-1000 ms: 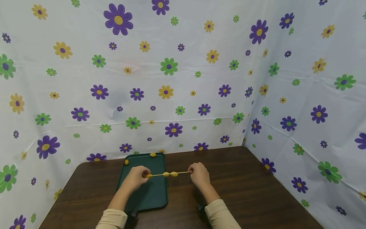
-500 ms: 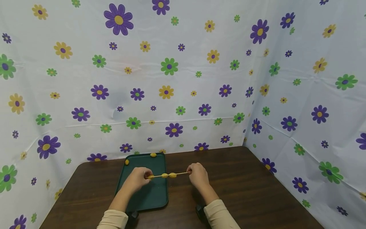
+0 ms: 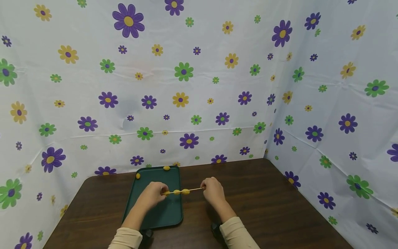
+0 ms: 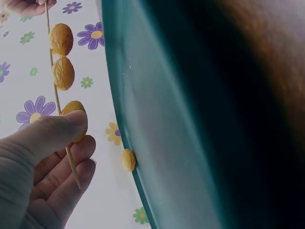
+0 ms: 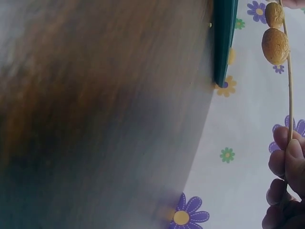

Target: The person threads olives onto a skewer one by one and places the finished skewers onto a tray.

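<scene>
A thin wooden skewer [image 5: 290,95] is stretched between both hands above the table, carrying small yellow oval fruits with wrinkled skins. My left hand [image 3: 153,194] pinches the end fruit [image 4: 75,106] between thumb and fingers; the skewer's pointed tip [image 4: 77,181] sticks out past it. Two more fruits, one in the middle [image 4: 64,73] and one farther along [image 5: 275,46], sit close together on the stick, a short gap from the pinched one. My right hand [image 3: 213,192] grips the bare end of the skewer, with thumb and fingers curled round it.
Under the left hand, a dark green tray [image 3: 168,216] lies on the brown wooden table [image 3: 264,207]. Two loose fruits rest at its far side, one at the left corner [image 3: 138,176] and one on the back edge [image 3: 166,168]. A flowered cloth [image 3: 199,86] hangs behind.
My hands have drawn slightly closer together. The right hand and the two inner fruits moved left; the left hand moved right with its fruit, narrowing the gap between the fruits.
</scene>
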A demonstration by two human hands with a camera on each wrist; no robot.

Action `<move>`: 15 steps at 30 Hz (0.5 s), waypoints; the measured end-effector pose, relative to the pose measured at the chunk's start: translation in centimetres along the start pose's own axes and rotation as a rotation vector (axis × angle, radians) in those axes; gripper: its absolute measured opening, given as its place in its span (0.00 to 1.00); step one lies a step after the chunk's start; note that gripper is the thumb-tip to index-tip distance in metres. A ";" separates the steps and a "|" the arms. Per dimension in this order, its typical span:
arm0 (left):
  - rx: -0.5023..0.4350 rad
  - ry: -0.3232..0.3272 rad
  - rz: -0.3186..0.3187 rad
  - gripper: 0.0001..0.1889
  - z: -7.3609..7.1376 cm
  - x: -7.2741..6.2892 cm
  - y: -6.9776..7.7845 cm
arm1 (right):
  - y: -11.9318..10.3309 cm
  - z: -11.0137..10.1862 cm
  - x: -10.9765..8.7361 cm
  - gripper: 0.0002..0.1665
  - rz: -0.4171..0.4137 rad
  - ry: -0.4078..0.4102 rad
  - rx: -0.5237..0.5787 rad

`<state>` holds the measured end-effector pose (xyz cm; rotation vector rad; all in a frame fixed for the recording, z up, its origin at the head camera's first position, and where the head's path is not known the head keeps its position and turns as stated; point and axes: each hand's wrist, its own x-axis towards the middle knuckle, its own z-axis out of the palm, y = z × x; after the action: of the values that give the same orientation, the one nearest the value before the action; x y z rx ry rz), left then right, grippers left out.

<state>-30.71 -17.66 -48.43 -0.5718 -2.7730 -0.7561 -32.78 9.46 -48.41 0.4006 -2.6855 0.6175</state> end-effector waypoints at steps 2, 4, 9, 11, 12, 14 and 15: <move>0.007 -0.008 0.008 0.08 0.1 0.0 0.1 | -0.1 0.0 0.0 0.12 0.000 -0.009 0.004; 0.014 -0.015 0.013 0.08 0.2 0.1 0.1 | -0.1 0.1 0.0 0.11 0.001 -0.015 0.006; 0.026 -0.023 0.016 0.08 0.5 0.2 0.0 | -0.2 0.4 -0.1 0.11 -0.006 -0.013 -0.002; 0.018 -0.030 0.008 0.09 0.4 0.2 0.1 | -0.2 0.4 -0.1 0.11 -0.006 -0.010 0.002; 0.009 -0.036 0.005 0.09 0.4 0.2 0.1 | -0.2 0.4 -0.1 0.12 -0.005 -0.009 0.011; -0.015 -0.047 0.000 0.09 0.3 0.2 0.0 | -0.2 0.3 -0.2 0.12 0.002 -0.007 0.027; -0.029 -0.051 -0.005 0.09 0.3 0.2 0.0 | -0.2 0.3 -0.2 0.13 0.008 -0.008 0.037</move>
<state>-30.92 -17.47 -48.64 -0.5979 -2.8156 -0.7945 -32.61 9.19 -48.67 0.4037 -2.6879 0.6699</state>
